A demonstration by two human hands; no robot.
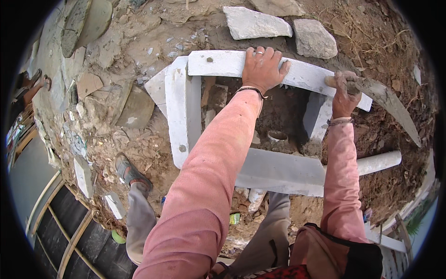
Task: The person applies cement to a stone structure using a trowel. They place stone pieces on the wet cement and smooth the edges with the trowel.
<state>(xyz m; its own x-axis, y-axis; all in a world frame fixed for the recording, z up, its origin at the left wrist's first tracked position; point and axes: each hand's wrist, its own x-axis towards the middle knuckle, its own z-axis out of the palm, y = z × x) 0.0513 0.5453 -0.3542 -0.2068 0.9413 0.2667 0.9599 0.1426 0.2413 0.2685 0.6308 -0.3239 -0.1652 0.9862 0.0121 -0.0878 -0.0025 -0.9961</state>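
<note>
Four-sided white masonry walls surround a pit with dark soil. My left hand (264,69) lies over the far white block (216,63), fingers over its outer edge and thumb to the side, gripping it. My right hand (346,94) is closed round a trowel (388,100) above that block's right end; its mortar-smeared blade points right and toward me. The left white block (175,111) meets the far one at the corner. The near block (281,169) runs partly beneath my forearms. Inside the pit, a round pipe end (277,136) stands up.
Two rough stones (258,23) lie beyond the far wall. A white pipe (378,162) sticks out at the right. Broken slabs (134,104) and rubble cover the ground leftward. My sandalled foot (132,172) stands left of the walls. Another person's feet (42,81) show at far left.
</note>
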